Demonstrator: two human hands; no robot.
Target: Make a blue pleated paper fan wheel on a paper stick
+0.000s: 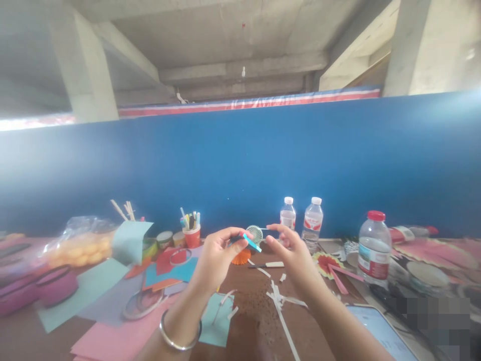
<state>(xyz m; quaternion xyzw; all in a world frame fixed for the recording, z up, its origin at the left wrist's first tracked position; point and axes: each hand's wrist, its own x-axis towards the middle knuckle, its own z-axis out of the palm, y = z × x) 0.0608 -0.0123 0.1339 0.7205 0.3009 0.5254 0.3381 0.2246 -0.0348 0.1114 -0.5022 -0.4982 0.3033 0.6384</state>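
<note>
My left hand (220, 253) is closed in a pinch on a small folded paper piece (252, 242), blue with a red part at the fingers. My right hand (287, 248) is raised to its right, thumb and index finger apart. A thin white strip (264, 229) shows at the right index fingertip; whether it is stuck there or lies behind is unclear. Behind the hands stands a small pale round fan (254, 234). An orange pleated paper rosette (241, 257) is partly hidden by my left hand. Below the hands, white paper strips (278, 301) lie on the brown table (251, 321).
Coloured paper sheets (124, 326), a pen cup (192, 236) and tape rolls (143, 303) occupy the left. Two water bottles (312, 223) and a large red-capped bottle (375, 250) stand right. A knife-like tool (272, 264), phone (379, 331) and paper fans (436, 250) lie about.
</note>
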